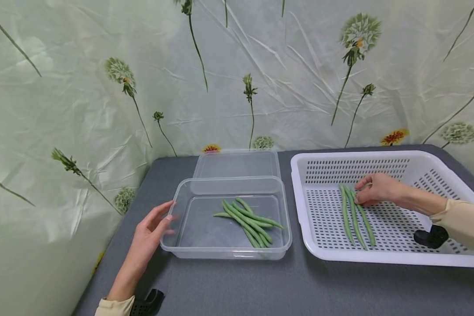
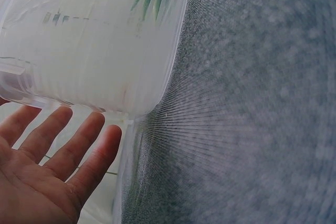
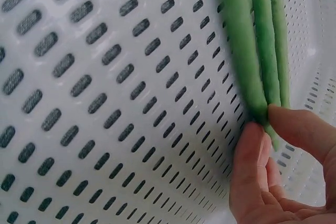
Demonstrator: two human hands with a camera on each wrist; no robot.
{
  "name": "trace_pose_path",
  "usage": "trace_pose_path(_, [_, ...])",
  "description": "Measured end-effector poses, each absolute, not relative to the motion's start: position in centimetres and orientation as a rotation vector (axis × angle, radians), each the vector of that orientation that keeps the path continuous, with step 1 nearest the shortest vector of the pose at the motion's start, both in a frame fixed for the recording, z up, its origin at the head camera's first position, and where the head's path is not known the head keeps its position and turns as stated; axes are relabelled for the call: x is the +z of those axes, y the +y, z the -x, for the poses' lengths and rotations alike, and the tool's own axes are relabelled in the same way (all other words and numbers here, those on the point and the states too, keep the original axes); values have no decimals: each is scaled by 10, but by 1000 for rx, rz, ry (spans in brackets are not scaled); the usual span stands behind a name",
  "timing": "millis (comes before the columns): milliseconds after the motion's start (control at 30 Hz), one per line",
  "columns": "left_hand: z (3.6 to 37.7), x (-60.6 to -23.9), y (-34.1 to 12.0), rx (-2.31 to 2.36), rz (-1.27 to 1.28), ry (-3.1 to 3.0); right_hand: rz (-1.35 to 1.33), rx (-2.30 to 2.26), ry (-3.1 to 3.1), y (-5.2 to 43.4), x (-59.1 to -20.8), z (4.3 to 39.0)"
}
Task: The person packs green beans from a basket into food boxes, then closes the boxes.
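Observation:
In the head view, my right hand point(image 1: 377, 189) is inside a white perforated basket point(image 1: 324, 254). Thumb and forefinger pinch the far end of a green bean point(image 3: 244, 51), the rightmost of three lying side by side on the basket floor. On the left, my left hand point(image 1: 148, 235) is at the left wall of a clear plastic container point(image 1: 225, 253). Its fingers point(image 2: 86, 140) are extended, their tips right at the container's wall in the left wrist view. A loose pile of several green beans point(image 1: 249, 219) lies in the right half of the container.
Behind the container a clear flat lid point(image 1: 237, 163) lies on the grey-covered table point(image 1: 260, 289). The basket stands to the container's right with a narrow gap between them. A flower-printed sheet point(image 1: 229, 79) hangs behind the table and along its left side.

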State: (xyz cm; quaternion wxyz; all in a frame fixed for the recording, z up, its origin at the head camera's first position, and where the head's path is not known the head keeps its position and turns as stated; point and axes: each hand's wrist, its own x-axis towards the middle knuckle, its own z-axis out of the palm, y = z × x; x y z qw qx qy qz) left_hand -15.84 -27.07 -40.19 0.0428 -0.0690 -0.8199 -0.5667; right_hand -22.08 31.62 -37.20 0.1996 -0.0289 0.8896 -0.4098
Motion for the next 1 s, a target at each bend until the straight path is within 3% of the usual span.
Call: trace_pose_path(1000, [159, -403, -272, -1739, 243, -2499, 393, -1487, 2076, 315, -349, 219])
